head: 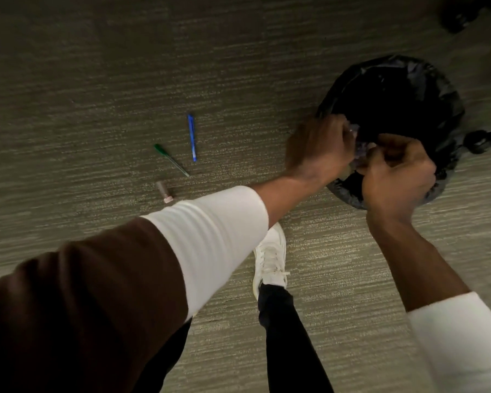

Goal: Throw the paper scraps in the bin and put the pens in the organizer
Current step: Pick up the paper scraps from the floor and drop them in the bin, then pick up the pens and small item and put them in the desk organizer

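Both hands meet over the near rim of a round bin lined with a black bag (pixel 442 89) at the right. My left hand (pixel 319 147) and my right hand (pixel 396 171) are closed on crumpled pale paper scraps (pixel 357 148) held between them above the bin's opening. On the carpet to the left lie a blue pen (pixel 192 137), a green pen (pixel 170 159) and a short pinkish marker (pixel 164 192), all apart from my hands. No organizer is in view.
Grey striped carpet (pixel 97 80) covers the floor. My white shoe (pixel 270 256) and dark trouser leg stand below the hands. A dark chair caster (pixel 478 141) touches the bin's right side, another dark shape (pixel 457 15) sits at the top right.
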